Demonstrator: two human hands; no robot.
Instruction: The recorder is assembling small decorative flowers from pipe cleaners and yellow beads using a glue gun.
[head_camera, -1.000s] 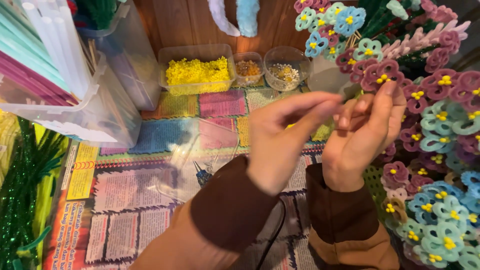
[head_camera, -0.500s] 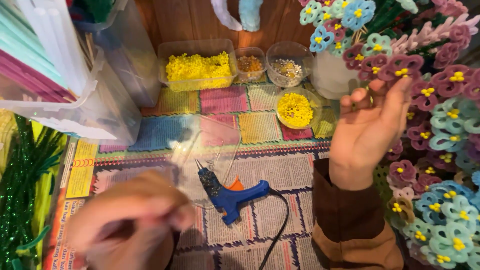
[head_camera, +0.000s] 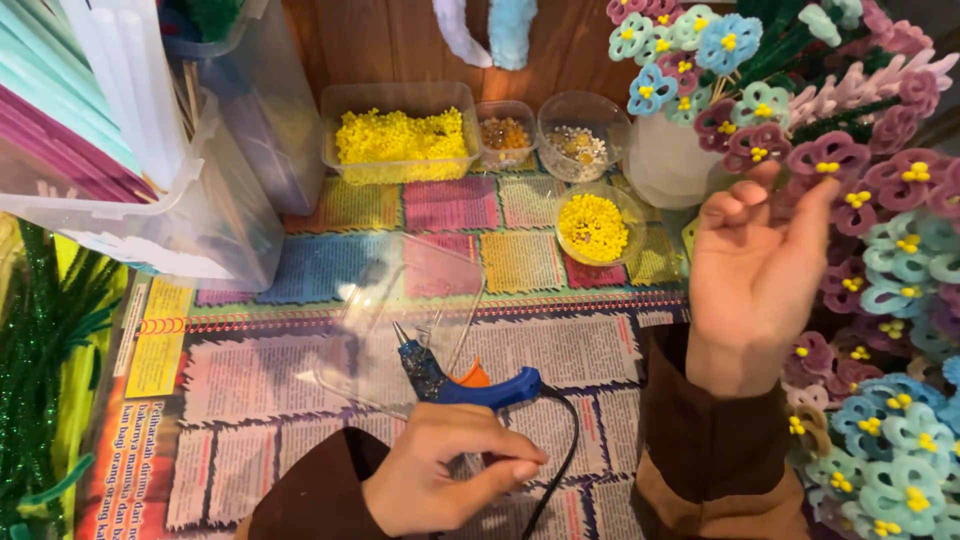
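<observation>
The left hand (head_camera: 455, 475) has dropped from the flowers (head_camera: 800, 150) to just beside the glue gun (head_camera: 470, 380).
</observation>
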